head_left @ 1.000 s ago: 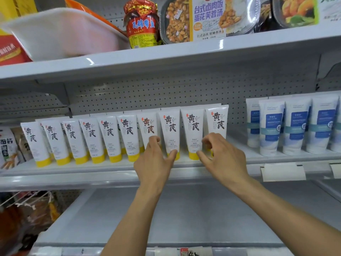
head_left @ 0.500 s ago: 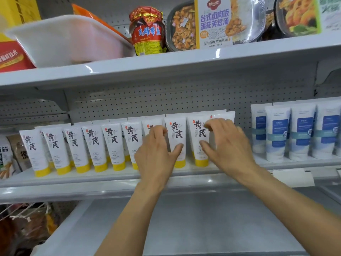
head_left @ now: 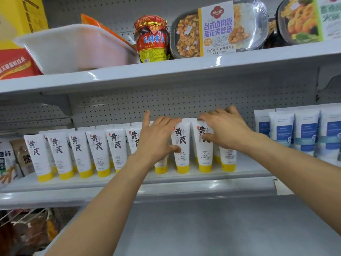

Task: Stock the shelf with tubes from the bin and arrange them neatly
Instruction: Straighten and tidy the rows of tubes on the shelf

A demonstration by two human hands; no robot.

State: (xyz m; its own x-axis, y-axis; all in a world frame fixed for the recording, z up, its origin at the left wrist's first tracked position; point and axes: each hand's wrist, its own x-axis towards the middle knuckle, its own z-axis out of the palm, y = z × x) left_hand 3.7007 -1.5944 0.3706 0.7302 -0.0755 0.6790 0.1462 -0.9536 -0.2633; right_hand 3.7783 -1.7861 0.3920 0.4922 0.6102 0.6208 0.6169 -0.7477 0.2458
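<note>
A row of several white tubes with yellow caps (head_left: 96, 150) stands cap-down along the middle shelf (head_left: 184, 183). My left hand (head_left: 156, 139) lies over the tubes right of the row's middle, fingers spread and straight, thumb touching the front of one tube (head_left: 181, 159). My right hand (head_left: 223, 130) reaches over the right end of the row. Its fingers curl over the top of a tube (head_left: 203, 159) and its thumb presses the front. The last tube (head_left: 227, 161) stands partly hidden under that hand. A white bin (head_left: 73, 50) sits on the upper shelf; what it holds is hidden.
White tubes with blue labels (head_left: 304, 133) stand to the right on the same shelf. Snack bags (head_left: 9, 159) are at the far left. A red jar (head_left: 153, 39) and ready-meal trays (head_left: 217, 28) sit beside the bin. A grey lower shelf (head_left: 203, 228) juts out below.
Both hands have risen from the tubes' lower halves to their tops. The right-end tube now stands level with the row. The camera has tilted down a little.
</note>
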